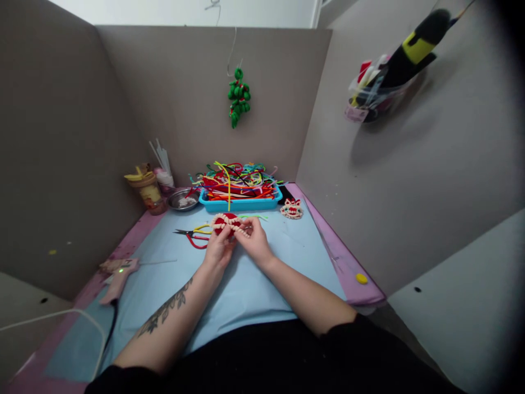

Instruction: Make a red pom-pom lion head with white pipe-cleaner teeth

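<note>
Both my hands meet over the light blue mat (246,284) in the middle of the desk. My left hand (218,250) and my right hand (255,241) are closed on a small red piece with a twisted white pipe-cleaner trim (228,223), held just above the mat. A yellow pipe cleaner (228,189) rises from the piece toward the tray. Scissors with yellow and red handles (192,234) lie just left of my left hand.
A blue tray (240,204) heaped with coloured pipe cleaners stands behind my hands. A finished red-and-white figure (292,209) lies to its right. A metal dish (182,200), a yellow-lidded cup (145,189) and a pink glue gun (118,276) are on the left. A green figure (238,96) hangs on the back wall.
</note>
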A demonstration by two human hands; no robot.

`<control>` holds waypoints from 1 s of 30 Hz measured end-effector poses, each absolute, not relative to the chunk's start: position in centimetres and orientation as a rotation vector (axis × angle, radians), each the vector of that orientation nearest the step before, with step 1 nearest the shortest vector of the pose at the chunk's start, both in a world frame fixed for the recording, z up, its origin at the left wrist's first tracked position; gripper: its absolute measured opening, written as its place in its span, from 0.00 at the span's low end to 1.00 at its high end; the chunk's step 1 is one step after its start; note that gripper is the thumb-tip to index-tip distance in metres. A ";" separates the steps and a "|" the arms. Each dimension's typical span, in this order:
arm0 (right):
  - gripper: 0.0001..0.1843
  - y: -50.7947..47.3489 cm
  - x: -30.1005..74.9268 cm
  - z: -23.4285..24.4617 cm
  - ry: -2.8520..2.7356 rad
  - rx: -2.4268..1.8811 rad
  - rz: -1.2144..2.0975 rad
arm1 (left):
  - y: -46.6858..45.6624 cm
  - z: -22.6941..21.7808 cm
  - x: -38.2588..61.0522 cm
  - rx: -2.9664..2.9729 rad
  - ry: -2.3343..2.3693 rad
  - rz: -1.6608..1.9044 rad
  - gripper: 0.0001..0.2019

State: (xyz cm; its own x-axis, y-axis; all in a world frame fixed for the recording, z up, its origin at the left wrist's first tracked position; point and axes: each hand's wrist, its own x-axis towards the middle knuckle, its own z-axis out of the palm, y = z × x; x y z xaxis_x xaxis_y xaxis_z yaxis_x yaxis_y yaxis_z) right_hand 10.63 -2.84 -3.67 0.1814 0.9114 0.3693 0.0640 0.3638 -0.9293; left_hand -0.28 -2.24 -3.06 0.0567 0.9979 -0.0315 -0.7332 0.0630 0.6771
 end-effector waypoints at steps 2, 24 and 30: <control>0.10 -3.2 10.9 -3.5 -1.297 -1.037 0.711 | -1.9 -2.9 -0.9 0.545 0.572 1.441 0.11; 0.04 -3.1 12.1 -3.4 -1.397 -0.929 0.633 | -1.7 -1.2 -1.4 0.258 0.595 1.464 0.19; 0.05 -2.6 12.3 -3.8 -1.354 -0.905 0.666 | -1.7 -1.5 -1.5 0.281 0.586 1.444 0.20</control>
State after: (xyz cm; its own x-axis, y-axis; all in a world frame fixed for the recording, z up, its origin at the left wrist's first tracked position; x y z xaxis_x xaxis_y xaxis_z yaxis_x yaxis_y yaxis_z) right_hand 12.27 -2.64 -3.80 0.1263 0.8420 0.5244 0.0982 0.5155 -0.8513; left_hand -1.54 -1.67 -1.45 0.0195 0.9783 -0.2063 -0.8453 0.1263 0.5191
